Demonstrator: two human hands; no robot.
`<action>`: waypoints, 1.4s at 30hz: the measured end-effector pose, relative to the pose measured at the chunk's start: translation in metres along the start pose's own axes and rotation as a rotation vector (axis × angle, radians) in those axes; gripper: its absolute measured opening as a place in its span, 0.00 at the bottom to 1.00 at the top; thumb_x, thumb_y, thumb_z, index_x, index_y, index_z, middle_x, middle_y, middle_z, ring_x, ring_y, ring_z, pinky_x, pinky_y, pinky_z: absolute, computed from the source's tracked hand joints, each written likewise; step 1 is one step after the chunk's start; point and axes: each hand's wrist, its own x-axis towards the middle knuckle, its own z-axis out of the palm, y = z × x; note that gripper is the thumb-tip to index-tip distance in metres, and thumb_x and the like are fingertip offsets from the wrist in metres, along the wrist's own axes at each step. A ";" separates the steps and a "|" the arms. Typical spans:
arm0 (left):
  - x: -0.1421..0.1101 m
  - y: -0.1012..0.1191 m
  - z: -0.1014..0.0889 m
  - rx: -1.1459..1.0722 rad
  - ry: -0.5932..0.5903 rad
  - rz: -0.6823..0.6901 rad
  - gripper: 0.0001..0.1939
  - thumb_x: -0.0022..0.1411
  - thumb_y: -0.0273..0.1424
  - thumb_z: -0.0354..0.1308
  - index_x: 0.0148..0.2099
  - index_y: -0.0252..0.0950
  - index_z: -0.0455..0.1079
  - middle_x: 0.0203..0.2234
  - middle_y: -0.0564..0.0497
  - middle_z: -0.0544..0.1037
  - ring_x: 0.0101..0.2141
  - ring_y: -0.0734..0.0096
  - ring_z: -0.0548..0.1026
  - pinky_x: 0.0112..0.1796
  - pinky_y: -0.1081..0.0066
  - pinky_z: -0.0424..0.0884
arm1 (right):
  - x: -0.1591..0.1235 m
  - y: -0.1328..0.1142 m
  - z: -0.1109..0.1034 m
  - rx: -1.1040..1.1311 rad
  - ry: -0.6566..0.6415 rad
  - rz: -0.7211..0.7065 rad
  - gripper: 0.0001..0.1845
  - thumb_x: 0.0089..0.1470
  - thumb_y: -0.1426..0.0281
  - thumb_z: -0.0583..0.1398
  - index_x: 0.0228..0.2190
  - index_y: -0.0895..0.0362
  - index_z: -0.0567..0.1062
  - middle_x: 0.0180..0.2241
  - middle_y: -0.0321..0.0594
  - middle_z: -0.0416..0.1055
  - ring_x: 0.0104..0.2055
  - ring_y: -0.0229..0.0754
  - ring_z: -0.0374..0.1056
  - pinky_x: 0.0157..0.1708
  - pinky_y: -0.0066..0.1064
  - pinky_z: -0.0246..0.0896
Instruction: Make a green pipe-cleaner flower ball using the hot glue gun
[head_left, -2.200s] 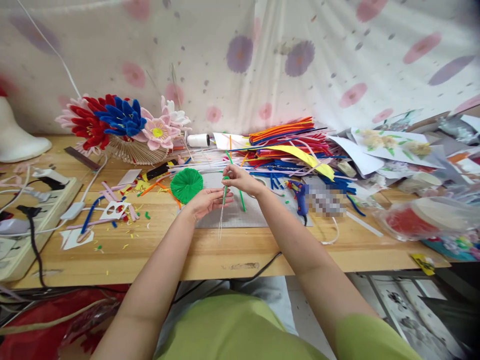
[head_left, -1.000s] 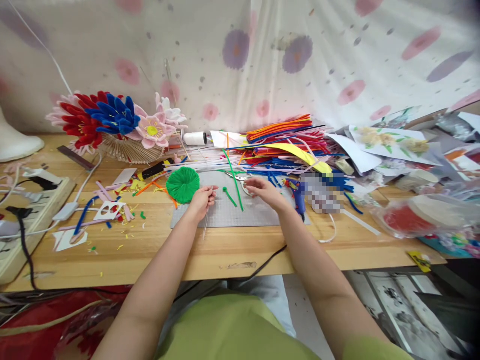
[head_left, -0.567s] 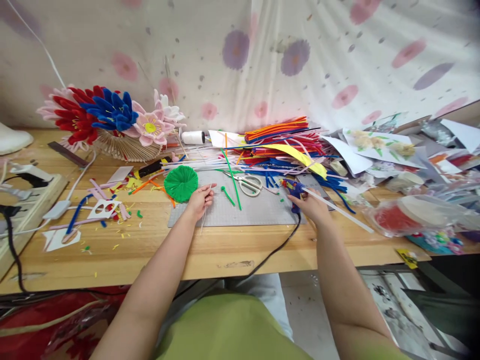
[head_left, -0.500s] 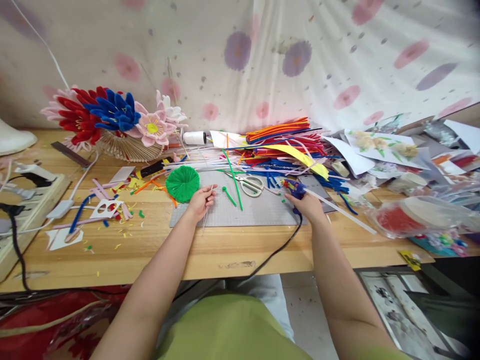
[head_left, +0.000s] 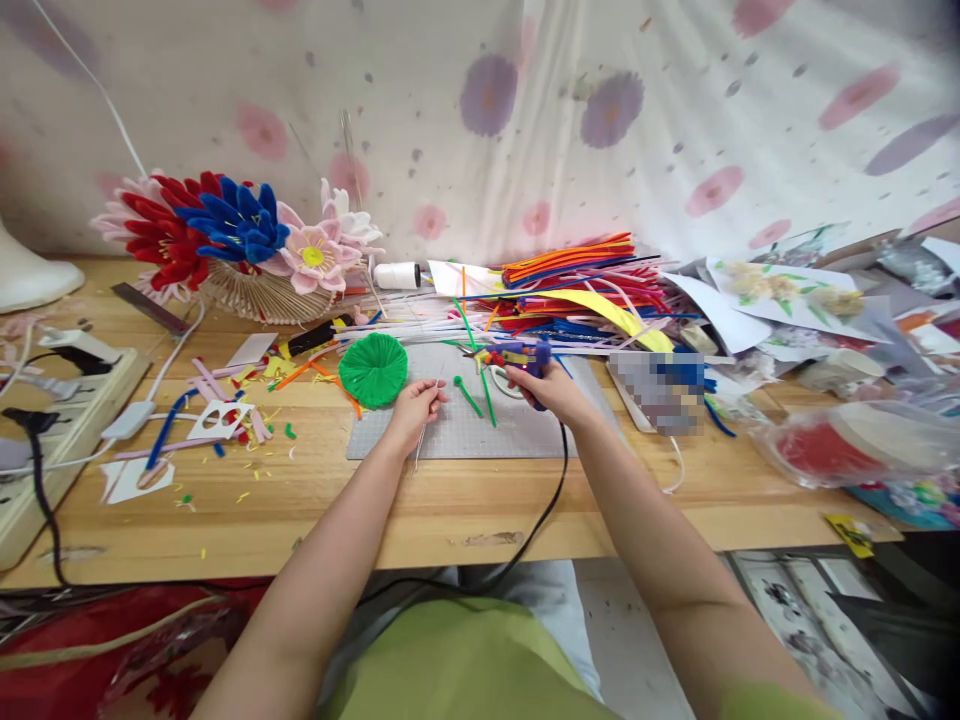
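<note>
My left hand [head_left: 418, 408] is closed on thin pale wires [head_left: 418, 445], whose ends stick out below the fingers. A round green fuzzy disc [head_left: 373, 370] is just left of those fingers; I cannot tell whether the wires join it. In my right hand [head_left: 553, 388] is a blue glue gun [head_left: 517, 354], its nozzle pointing left towards the left hand. Scissors [head_left: 507, 384] lie partly hidden behind the gun. Between the hands, a short green stem with a knobbed end [head_left: 468, 396] rests on the grey cutting mat [head_left: 450, 440], near a long green pipe cleaner [head_left: 484, 385].
Pipe cleaners [head_left: 570, 262] are heaped at the back. Fuzzy flowers [head_left: 236, 222] stand back left, above scraps and a power strip [head_left: 97, 410]. A black cord [head_left: 559, 480] trails from the gun over the front edge. Plastic-wrapped goods [head_left: 847, 440] crowd the right.
My right hand has moved left with the glue gun, from the mat's right side to over the scissors. The left hand keeps its grip on the wires. The view has shifted slightly.
</note>
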 end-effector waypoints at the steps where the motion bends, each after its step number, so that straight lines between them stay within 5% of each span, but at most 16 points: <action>1: 0.000 0.000 -0.001 -0.004 0.004 -0.001 0.04 0.53 0.21 0.54 0.33 0.28 0.67 0.17 0.54 0.69 0.15 0.87 0.58 0.14 0.83 0.47 | 0.004 -0.002 0.007 -0.024 -0.011 0.001 0.25 0.42 0.48 0.59 0.21 0.60 0.70 0.13 0.32 0.59 0.14 0.30 0.53 0.15 0.25 0.48; 9: -0.008 0.008 -0.003 0.041 -0.002 -0.033 0.13 0.55 0.27 0.55 0.44 0.31 0.67 0.17 0.56 0.68 0.12 0.87 0.57 0.13 0.82 0.45 | 0.025 0.004 0.030 -0.050 0.063 -0.041 0.25 0.42 0.47 0.58 0.22 0.59 0.70 0.15 0.34 0.63 0.14 0.30 0.53 0.15 0.25 0.48; 18: -0.007 0.013 -0.007 -0.031 0.022 -0.111 0.06 0.51 0.19 0.50 0.33 0.30 0.64 0.15 0.56 0.66 0.11 0.88 0.52 0.12 0.83 0.40 | 0.029 -0.002 0.033 -0.134 0.074 -0.094 0.22 0.46 0.51 0.58 0.31 0.59 0.75 0.20 0.40 0.70 0.22 0.37 0.65 0.22 0.26 0.56; 32: -0.007 0.012 -0.008 -0.035 0.014 -0.128 0.02 0.54 0.21 0.52 0.30 0.30 0.63 0.16 0.53 0.68 0.11 0.89 0.52 0.12 0.83 0.41 | 0.039 0.001 0.034 -0.275 0.082 -0.197 0.24 0.46 0.50 0.58 0.35 0.57 0.76 0.28 0.42 0.74 0.34 0.45 0.70 0.34 0.32 0.61; 42: -0.006 0.012 -0.008 -0.022 0.005 -0.129 0.03 0.55 0.21 0.51 0.30 0.30 0.63 0.16 0.53 0.67 0.11 0.89 0.52 0.12 0.83 0.41 | 0.042 0.003 0.033 -0.281 0.072 -0.250 0.23 0.45 0.49 0.58 0.33 0.55 0.76 0.25 0.39 0.73 0.33 0.45 0.69 0.31 0.32 0.60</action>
